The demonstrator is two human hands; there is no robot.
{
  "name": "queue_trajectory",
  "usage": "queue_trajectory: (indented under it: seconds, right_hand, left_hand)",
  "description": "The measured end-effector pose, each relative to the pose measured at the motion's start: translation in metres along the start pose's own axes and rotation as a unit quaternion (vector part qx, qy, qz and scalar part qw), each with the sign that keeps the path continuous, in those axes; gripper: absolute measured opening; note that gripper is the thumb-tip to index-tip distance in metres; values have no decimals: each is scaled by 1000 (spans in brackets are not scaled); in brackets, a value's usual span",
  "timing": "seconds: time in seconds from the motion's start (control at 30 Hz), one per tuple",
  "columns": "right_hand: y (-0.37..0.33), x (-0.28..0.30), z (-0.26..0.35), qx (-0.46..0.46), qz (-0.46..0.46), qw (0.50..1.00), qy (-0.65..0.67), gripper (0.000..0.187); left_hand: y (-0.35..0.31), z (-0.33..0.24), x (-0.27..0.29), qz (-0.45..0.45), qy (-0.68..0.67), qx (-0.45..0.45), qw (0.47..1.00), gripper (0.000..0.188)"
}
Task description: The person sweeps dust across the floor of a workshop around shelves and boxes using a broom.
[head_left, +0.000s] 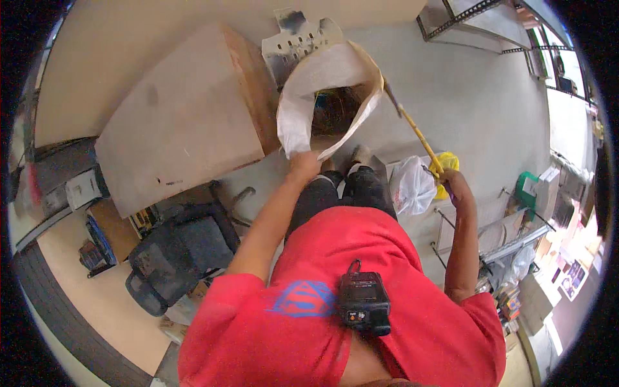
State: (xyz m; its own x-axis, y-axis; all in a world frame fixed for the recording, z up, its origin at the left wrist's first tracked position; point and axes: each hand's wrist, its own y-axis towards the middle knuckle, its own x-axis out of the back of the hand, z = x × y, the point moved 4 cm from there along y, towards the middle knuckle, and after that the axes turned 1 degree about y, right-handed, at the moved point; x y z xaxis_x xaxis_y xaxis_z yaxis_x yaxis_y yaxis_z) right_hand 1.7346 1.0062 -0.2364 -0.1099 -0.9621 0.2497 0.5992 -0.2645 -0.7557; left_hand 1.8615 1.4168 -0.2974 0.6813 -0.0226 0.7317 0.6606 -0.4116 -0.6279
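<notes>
A white woven sack [322,68] is in front of me, its mouth wide and facing up. My left hand [304,166] is closed on the near edge of its rim. Inside the sack it is dark, and the contents cannot be made out. Out to the right, my right hand [456,187] is closed around the lower end of a thin yellow stick [418,134]. The stick slants up and left, and its darker far end reaches the right side of the sack's rim. A white plastic bag [414,186] and a yellow plastic bag [448,161] are near my right hand.
A large wooden panel [180,122] fills the left side, with a black padded chair [184,255] below it. Beyond the sack is a slotted metal piece [300,45]. A metal shelf [477,26] is at far right, and a wire rack [480,229] at right.
</notes>
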Motion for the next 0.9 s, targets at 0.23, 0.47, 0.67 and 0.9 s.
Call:
queue_trajectory:
  seconds: [0.23, 0.47, 0.67, 0.9]
  right_hand:
    - [76, -2, -6, 159, 0, 945, -285, 23]
    - [167, -63, 7, -139, 181, 973, -36, 19]
    - [253, -79, -3, 103, 247, 881, -389, 11]
    - [265, 83, -67, -152, -14, 986, 60, 12]
  left_hand:
    - [-62, 5, 7, 55, -172, 157, 971, 30]
    - [-119, -41, -12, 3, -154, 180, 972, 28]
    - [-133, -36, -61, -8, -145, 245, 959, 25]
    - [-110, -36, -48, -57, -221, 270, 935, 25]
